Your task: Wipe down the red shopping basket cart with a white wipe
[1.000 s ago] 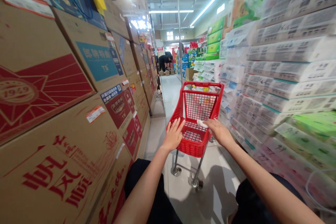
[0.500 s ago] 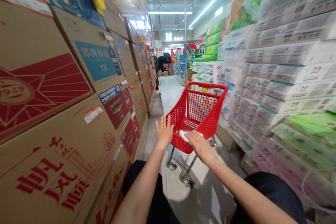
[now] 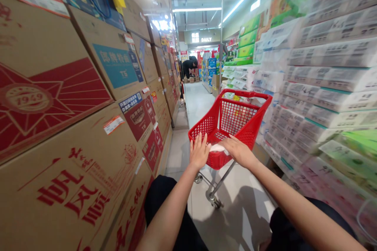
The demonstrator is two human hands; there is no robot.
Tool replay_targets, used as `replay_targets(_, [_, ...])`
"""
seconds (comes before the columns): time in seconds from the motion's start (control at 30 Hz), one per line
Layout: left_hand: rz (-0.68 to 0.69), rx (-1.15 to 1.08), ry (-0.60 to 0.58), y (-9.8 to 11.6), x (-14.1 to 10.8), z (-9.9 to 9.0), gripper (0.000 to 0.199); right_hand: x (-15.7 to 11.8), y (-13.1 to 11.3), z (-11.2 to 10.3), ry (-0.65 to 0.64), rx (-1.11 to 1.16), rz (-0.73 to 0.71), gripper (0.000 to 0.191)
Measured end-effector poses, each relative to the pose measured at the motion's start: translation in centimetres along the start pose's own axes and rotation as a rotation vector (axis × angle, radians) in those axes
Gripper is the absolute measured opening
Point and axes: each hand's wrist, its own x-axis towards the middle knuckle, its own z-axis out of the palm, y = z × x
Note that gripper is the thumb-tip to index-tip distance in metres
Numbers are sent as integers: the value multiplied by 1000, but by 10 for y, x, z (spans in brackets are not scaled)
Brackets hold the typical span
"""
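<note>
Left hand (image 3: 200,151): grip open, fingers spread, apparently touching the cart's near-left rim.
Right hand (image 3: 240,151): grip closed lightly on a crumpled white cloth, fingers bent over the near rim.
White cloth (image 3: 218,148): at the near rim, between the hands; looks soft, light and easy to bunch.
Red plastic shopping cart (image 3: 216,160): in the aisle ahead, angled; probably light and stiff, its smooth plastic slightly slippery.
Metal-legged casters (image 3: 216,202): likely to let it roll or swivel when pushed.
Far red top bar (image 3: 247,93): firm handhold; the near rim suits steadying.
</note>
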Motion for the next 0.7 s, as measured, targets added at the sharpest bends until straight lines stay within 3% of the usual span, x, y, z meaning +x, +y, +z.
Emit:
replay_targets(0.23, [35, -7, -26, 11, 7, 3, 63, -10, 17, -4, 34, 48, 131, 33])
replay_targets(0.53, [51, -38, -95, -5, 9, -7, 67, -22, 3, -6, 62, -6, 62, 52])
replay_targets(0.7, [8, -26, -87, -20, 14, -8, 66, -45, 40, -18, 91, -100, 174, 57])
